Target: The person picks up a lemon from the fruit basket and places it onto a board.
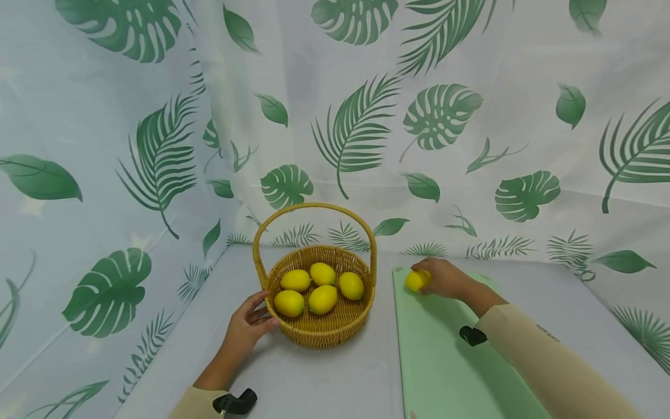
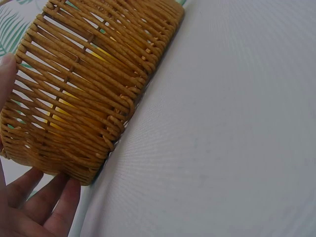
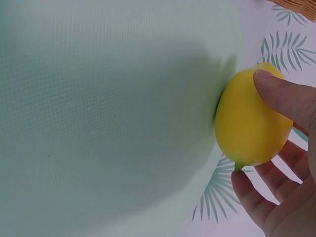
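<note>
A round wicker basket (image 1: 324,337) with a tall arched handle stands on the table, with several yellow lemons (image 1: 323,299) inside. My left hand (image 1: 252,320) rests against the basket's left side. In the left wrist view its fingertips (image 2: 64,197) touch the woven outer wall, and part of the thumb shows at the frame's edge. My right hand (image 1: 445,279) holds another lemon (image 3: 252,118) at the far end of a light green cutting board (image 1: 434,349). Thumb and fingers grip the lemon from both sides, its green-tipped end showing. The lemon sits on or just above the board; which, I cannot tell.
The cutting board lies lengthwise to the right of the basket, with a strip of white table (image 1: 371,378) between them. White curtains (image 1: 361,64) printed with green leaves enclose the table at the back and sides. The basket's handle (image 1: 314,206) rises in front of the back curtain.
</note>
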`<state>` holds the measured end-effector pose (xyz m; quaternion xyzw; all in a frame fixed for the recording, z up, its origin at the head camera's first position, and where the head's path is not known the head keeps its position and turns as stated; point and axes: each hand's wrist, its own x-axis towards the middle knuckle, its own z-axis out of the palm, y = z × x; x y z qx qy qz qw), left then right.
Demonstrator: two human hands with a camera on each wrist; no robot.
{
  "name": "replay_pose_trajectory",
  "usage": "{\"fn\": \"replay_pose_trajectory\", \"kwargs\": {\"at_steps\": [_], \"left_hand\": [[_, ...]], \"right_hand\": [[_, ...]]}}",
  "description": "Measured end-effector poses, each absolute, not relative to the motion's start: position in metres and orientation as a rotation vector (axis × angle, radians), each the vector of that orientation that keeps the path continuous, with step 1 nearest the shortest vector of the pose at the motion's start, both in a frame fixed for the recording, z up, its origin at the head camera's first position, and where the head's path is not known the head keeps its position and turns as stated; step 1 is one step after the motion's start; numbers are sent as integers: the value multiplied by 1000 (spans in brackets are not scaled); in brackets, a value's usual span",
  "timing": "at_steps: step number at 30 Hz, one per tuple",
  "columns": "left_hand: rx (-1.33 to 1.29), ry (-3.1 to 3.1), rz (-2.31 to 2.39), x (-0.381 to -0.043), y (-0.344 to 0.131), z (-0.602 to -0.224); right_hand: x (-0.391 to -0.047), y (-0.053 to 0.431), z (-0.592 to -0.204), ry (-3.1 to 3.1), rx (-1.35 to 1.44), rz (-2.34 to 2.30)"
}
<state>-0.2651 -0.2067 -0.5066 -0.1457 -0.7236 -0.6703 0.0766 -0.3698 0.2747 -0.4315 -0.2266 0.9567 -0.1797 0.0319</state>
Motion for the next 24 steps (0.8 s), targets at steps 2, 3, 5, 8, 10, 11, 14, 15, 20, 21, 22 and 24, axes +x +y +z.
{"fn": "replay_pose_trajectory", "kwargs": {"at_steps": [2, 3, 5, 8, 10, 11, 14, 15, 20, 21, 22, 24], "left_hand": [[-448, -2162, -2018, -265, -207, -507], [-451, -2159, -2022, -265, -207, -507], [-454, -2158, -2023, -265, -207, -508], [-444, -2164, -2019, -265, -207, -508], [-435, -2169, -2012, -265, -207, -508], [-432, -2171, -2008, -265, -207, -508], [-420, -2175, -2006, -264, -206, -508], [-417, -2175, -2007, -264, -206, -508], [-422, -2179, -2013, -264, -207, -509], [-423, -2178, -2015, -264, -207, -508], [-425, -2178, -2014, -264, -207, -508], [-426, -2178, -2013, -264, -207, -508]], "right_hand": [[-370, 275, -431, 2941, -689, -560], [-370, 275, -431, 2938, -682, -567], [-369, 275, -430, 2934, -665, -578], [-368, 275, -430, 2928, -648, -592], [-368, 275, -429, 2927, -645, -595], [-367, 275, -429, 2927, -647, -596], [-367, 275, -428, 2922, -647, -605], [-366, 275, -428, 2921, -645, -609], [-365, 275, -427, 2922, -629, -612], [-365, 276, -427, 2924, -627, -610], [-365, 276, -426, 2925, -624, -610], [-365, 276, -425, 2926, -615, -612]]}}
